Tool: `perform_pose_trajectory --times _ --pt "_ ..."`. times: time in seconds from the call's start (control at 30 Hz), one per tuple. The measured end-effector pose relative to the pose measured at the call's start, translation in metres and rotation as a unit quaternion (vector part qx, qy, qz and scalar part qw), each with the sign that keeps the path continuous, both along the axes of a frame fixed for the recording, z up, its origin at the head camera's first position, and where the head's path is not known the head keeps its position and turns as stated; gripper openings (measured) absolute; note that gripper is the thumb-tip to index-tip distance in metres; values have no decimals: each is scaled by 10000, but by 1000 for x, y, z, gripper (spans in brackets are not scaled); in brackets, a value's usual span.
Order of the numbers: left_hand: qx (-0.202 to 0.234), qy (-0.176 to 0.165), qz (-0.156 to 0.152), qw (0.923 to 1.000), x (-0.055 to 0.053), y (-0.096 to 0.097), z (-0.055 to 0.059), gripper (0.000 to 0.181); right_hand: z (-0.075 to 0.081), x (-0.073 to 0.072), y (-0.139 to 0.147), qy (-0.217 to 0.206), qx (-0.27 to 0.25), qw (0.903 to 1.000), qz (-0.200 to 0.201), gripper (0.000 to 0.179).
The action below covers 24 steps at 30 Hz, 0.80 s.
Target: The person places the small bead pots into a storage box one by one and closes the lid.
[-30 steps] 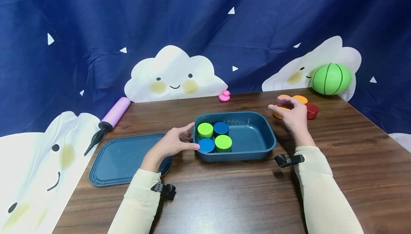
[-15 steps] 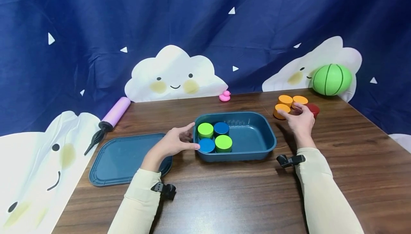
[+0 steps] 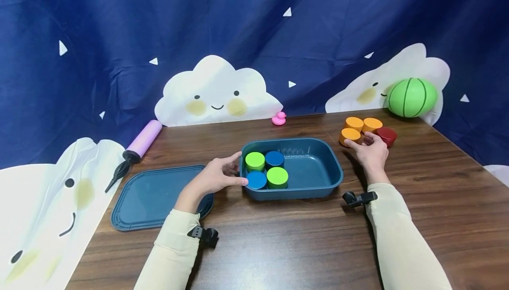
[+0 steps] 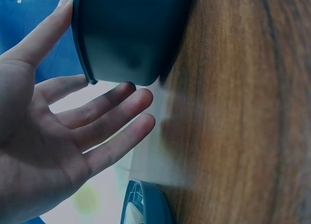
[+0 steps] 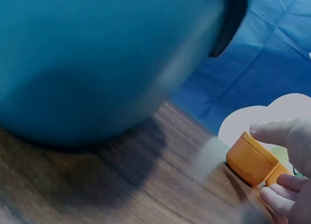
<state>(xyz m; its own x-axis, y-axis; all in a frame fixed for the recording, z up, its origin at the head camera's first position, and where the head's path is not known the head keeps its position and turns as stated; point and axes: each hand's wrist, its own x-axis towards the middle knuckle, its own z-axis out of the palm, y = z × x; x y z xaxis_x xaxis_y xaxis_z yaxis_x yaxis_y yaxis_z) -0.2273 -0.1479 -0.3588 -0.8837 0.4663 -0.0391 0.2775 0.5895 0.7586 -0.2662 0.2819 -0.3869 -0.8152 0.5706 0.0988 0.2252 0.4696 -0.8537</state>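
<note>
Only the head view looks into the teal container [image 3: 292, 194], where two green tubs [image 3: 277, 177] and two blue tubs [image 3: 275, 159] stand at its left end. The left wrist view adds its outer wall and three fingers of the left hand [image 3: 216, 176], extended and spread, which the head view mostly hides. That hand is spread wide, its thumb and index finger at the container's rim. The right hand [image 3: 374, 152] reaches forward, thumb and fingers parted, thumb at the front orange tub [image 3: 351, 133], fingers near the red tub [image 3: 387, 135]. The right wrist view cuts that hand off at the edge; whether its fingers touch either tub cannot be told. The left arm partly covers the teal lid [image 3: 155, 199].
</note>
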Motion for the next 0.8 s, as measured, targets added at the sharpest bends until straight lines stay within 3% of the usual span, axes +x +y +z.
perform_pose_trajectory --times 0.8 --pt "34 -54 160 9999 1 1 1 88 -13 -13 9 -164 18 9994 310 83"
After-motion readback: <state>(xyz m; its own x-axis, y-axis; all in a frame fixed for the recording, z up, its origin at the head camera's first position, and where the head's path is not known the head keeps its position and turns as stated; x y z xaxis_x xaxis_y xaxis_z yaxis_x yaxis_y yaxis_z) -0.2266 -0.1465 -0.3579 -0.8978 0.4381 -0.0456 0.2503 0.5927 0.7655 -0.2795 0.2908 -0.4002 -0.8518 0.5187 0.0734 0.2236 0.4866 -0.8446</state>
